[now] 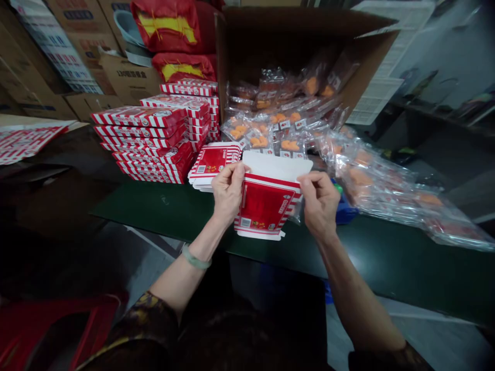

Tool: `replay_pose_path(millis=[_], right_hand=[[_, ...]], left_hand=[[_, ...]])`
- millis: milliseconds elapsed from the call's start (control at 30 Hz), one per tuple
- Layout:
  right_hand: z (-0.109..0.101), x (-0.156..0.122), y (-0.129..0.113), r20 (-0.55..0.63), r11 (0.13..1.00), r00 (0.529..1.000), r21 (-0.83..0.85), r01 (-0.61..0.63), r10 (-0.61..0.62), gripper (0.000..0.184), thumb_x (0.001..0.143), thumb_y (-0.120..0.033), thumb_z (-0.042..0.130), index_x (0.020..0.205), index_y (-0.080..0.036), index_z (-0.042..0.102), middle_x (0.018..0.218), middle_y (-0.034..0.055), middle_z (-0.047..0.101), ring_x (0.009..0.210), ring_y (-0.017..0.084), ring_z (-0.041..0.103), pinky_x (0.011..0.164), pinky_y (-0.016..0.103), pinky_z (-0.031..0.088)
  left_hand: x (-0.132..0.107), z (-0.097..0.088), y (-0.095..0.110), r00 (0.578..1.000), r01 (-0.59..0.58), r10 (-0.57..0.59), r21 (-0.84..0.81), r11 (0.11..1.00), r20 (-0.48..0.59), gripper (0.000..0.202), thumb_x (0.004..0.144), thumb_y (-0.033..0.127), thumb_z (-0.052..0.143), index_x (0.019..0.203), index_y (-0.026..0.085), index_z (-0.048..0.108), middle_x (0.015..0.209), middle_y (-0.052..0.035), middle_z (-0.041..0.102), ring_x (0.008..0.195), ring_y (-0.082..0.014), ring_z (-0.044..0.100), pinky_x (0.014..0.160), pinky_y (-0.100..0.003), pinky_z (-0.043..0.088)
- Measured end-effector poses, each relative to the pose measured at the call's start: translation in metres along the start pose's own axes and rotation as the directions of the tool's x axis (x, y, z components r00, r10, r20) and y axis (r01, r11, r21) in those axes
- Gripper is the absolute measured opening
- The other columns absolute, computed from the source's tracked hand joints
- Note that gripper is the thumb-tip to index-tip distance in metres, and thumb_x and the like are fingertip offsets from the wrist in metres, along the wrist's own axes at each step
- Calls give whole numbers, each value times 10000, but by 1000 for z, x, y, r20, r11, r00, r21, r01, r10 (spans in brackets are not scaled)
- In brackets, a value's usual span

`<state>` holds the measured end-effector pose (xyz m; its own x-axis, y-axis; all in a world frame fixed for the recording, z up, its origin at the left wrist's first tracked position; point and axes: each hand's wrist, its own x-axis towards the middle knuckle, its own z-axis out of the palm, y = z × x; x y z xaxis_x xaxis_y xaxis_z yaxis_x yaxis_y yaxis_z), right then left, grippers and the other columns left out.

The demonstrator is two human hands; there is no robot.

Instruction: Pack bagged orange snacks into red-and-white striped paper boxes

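Note:
A red-and-white striped carton (265,203) is held up between my two hands over the green table's front edge. My left hand (228,190) pinches its upper left corner, thumb in front. At the upper right corner, my right hand (320,201) pinches the edge in the same way. A white flap (276,164) stands up along the top of the carton, and a small flap sticks out at its lower edge. Just behind my left hand lies a pile of flat cartons (214,159) of the same print. The inside of the held carton is hidden.
Stacks of filled-out striped boxes (143,144) stand to the left. A large cardboard box (309,26) on its side spills clear packets with orange pieces (284,123) across the table (371,257). Near my right hand is a blue object (345,208). Red bags (178,31) sit behind.

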<state>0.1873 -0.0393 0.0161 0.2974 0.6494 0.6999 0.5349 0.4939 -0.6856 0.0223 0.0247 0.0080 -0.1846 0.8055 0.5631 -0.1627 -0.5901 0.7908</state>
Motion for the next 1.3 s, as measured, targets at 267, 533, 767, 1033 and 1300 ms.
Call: replay_pose_path(millis=[267,533,767,1033,1300], right_hand=[[-11,12,-5,205,930,969,310,-198,138,115,823,-226,545,937,-223,532,862,8,592,785,133,593,715,268,489],[-41,8,-10,349,977,915,132,167,-204,176,884,-169,463,961,-211,615,1068,74,605,1010,186,583,854,341,451],[-37,27,-38,427,996,900,-65,-59,81,209,775,-361,644,738,-182,544,850,56,661,782,171,627,720,312,499],[-36,66,-44,842,813,415,-46,-581,345,558,763,-558,579,1159,-165,556,1046,94,661,921,196,630,743,304,495],[-3,88,-52,909,709,54,-285,-646,414,610,575,-218,763,1076,-192,416,663,-72,568,486,61,491,460,186,348]], left_hand=[[11,0,14,953,284,-231,-317,905,194,143,672,131,594,805,184,588,718,39,615,631,-89,577,642,-211,456],[-7,-2,13,990,129,-89,-450,883,109,73,755,221,540,730,163,576,809,-24,642,708,-185,654,699,-371,525],[-10,-3,18,980,63,-16,-237,969,196,145,771,272,658,838,168,582,890,-45,642,798,-156,620,741,-285,488],[-11,-16,23,872,185,-106,-122,975,477,196,798,233,644,984,173,645,1006,-69,681,909,-175,635,800,-267,489],[-14,-21,22,869,195,-132,-84,977,476,220,771,230,673,980,178,633,999,-64,683,902,-180,643,793,-266,495]])
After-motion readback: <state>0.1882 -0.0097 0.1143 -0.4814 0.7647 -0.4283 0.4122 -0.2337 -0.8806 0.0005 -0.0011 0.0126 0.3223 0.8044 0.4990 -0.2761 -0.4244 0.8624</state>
